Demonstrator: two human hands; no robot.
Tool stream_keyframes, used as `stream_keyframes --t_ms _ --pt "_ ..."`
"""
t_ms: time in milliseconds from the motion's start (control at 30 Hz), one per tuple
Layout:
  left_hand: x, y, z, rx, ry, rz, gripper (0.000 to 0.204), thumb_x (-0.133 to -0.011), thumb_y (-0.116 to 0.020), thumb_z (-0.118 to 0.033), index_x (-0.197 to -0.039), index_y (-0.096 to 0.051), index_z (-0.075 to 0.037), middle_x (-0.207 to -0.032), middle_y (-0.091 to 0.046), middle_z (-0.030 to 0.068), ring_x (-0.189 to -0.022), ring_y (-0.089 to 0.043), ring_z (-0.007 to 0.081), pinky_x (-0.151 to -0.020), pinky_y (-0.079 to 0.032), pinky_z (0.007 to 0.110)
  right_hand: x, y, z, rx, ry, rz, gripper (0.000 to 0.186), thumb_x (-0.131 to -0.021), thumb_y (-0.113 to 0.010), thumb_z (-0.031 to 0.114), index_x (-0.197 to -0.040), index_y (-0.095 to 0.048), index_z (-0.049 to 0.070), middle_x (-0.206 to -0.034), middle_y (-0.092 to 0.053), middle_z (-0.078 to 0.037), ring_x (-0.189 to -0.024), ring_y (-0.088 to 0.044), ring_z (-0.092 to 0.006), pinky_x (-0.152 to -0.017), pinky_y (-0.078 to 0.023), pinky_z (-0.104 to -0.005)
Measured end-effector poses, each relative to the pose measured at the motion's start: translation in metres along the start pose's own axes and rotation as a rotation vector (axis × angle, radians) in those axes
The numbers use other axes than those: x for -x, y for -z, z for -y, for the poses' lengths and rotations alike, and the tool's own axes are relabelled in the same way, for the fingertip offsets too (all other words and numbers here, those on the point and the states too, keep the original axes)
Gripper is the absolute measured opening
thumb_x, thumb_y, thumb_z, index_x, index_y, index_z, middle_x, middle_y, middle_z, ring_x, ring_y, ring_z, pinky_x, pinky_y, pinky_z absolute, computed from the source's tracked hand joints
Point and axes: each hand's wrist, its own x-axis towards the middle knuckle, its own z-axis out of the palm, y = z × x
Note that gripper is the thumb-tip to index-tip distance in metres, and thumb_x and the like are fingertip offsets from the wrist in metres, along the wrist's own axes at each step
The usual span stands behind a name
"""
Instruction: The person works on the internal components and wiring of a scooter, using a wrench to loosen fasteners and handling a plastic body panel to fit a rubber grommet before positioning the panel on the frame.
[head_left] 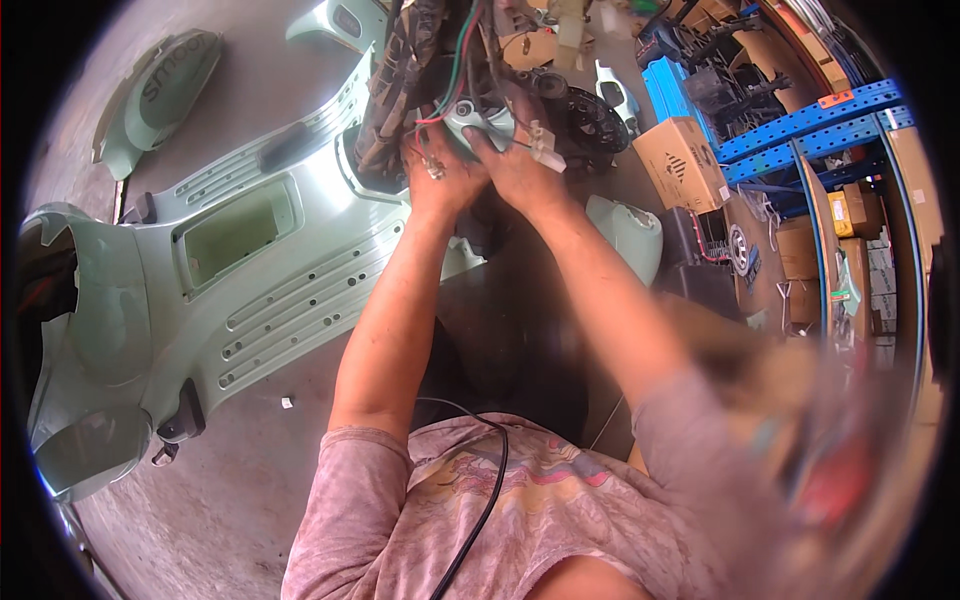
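Observation:
Both my arms reach forward to a small pale green molded part (490, 121) with a round fitting on it, amid a bundle of wires. My left hand (441, 172) grips its left side, and its fingertips are hidden among the cables. On the other side, my right hand (524, 172) has its thumb pressed on the part, with the fingers curled out of sight. White wire connectors (541, 147) hang beside my right hand. A thick dark wiring harness (392, 105) runs up just left of my hands, with green and red wires near it.
To the left, a large pale green scooter body panel (270, 300) covers much of the floor. Another green panel (165, 95) lies farther back. A black wheel (597, 118) is beyond my right hand. At right stand a cardboard box (680, 165) and blue shelving (810, 130).

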Motion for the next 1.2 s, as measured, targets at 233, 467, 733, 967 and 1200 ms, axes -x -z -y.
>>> stream_keyframes --t_ms 233,467,733,967,1200 --pt "-0.007 -0.005 0.004 -0.033 -0.016 -0.108 0.088 -0.079 -0.062 -0.041 -0.138 -0.019 0.008 -0.120 -0.040 0.0389 -0.113 -0.041 0.0517 -0.095 -0.036 0.053 0.020 -0.017 -0.011 -0.321 -0.463 -0.179 0.056 -0.073 -0.076 0.012 -0.117 -0.044 0.000 -0.102 -0.063 -0.014 -0.093 -0.062 -0.0219 -0.080 -0.048 -0.0328" --pt "-0.004 0.030 -0.003 -0.184 -0.065 0.109 0.102 -0.071 -0.072 -0.036 -0.141 -0.012 0.008 -0.133 -0.033 0.0377 -0.125 -0.034 0.0491 -0.105 -0.032 0.047 0.028 -0.028 -0.019 -0.457 -0.566 -0.122 0.036 -0.079 -0.071 0.022 -0.105 -0.059 0.000 -0.096 -0.066 -0.014 -0.089 -0.064 -0.0266 -0.080 -0.048 -0.0351" --pt "0.003 0.038 -0.049 0.234 0.118 -0.331 0.026 -0.091 -0.057 -0.024 -0.096 -0.059 0.002 -0.079 -0.058 0.0050 -0.067 -0.052 0.0115 -0.062 -0.044 0.025 0.036 -0.034 -0.029 -0.564 -0.401 -0.164 0.029 -0.075 -0.072 0.014 -0.098 -0.060 0.001 -0.094 -0.063 -0.016 -0.087 -0.062 -0.0334 -0.076 -0.050 -0.0387" --pt "0.000 0.034 -0.060 0.409 0.328 -0.374 0.020 -0.093 -0.056 -0.020 -0.093 -0.058 0.000 -0.068 -0.050 -0.0020 -0.060 -0.045 0.0060 -0.052 -0.031 0.019 0.030 -0.022 -0.034 -0.614 -0.299 -0.120 0.025 -0.067 -0.071 0.006 -0.090 -0.062 0.009 -0.087 -0.062 -0.009 -0.084 -0.062 -0.0292 -0.074 -0.052 -0.0387" --pt "0.006 0.044 -0.055 -0.771 -0.111 -0.134 0.033 -0.083 -0.057 0.004 -0.116 -0.056 -0.002 -0.110 -0.055 0.0152 -0.094 -0.059 0.0256 -0.076 -0.049 0.033 0.037 -0.026 -0.039 -0.778 -0.341 -0.121 0.030 -0.067 -0.073 0.008 -0.095 -0.064 0.010 -0.095 -0.060 -0.010 -0.086 -0.061 -0.0303 -0.074 -0.052 -0.0392"
